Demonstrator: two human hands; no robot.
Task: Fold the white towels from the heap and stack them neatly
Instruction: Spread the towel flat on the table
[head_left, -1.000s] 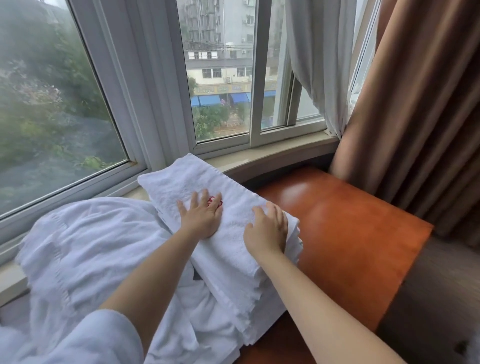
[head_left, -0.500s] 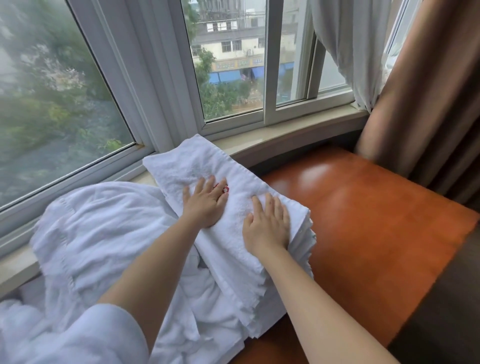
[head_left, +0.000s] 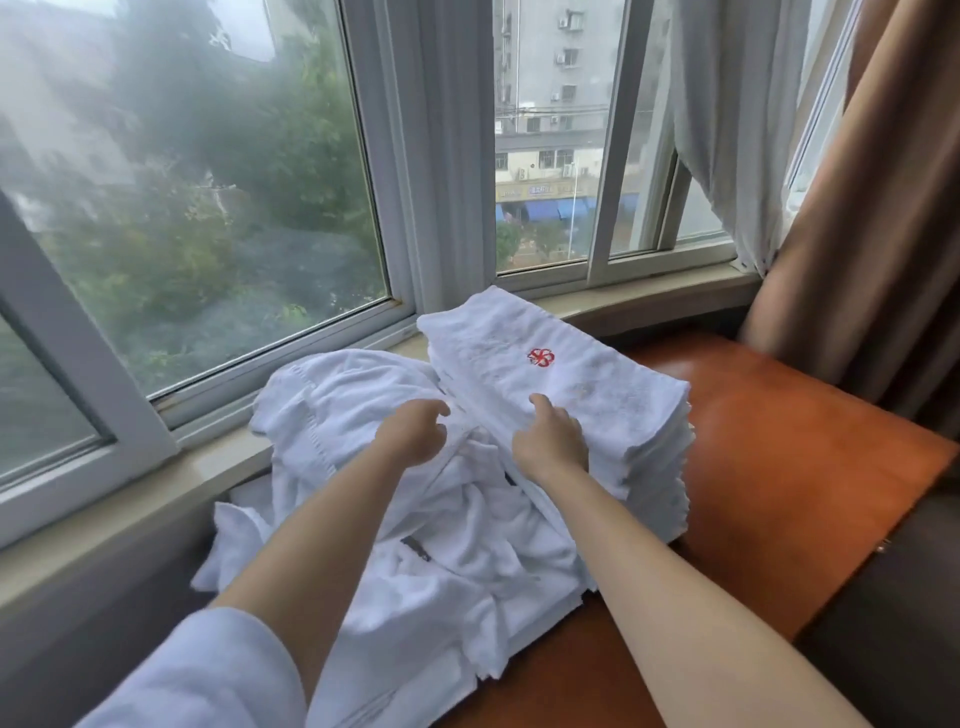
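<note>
No legible text anywhere.

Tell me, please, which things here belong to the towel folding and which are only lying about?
Job: heap; stack; left hand; right hand.
Lying about: bench; sill; window; brown curtain; sheer curtain.

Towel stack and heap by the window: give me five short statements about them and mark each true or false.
1. The folded towel stack carries a red emblem on top. True.
2. The unfolded heap lies right of the stack. False: it lies to its left.
3. The stack sits on the reddish-brown wooden surface. True.
4. Both hands press flat on the emblem. False: the left hand is over the heap, and the right hand is at the stack's near edge.
5. The brown curtain covers the stack. False: it hangs to the right.
</note>
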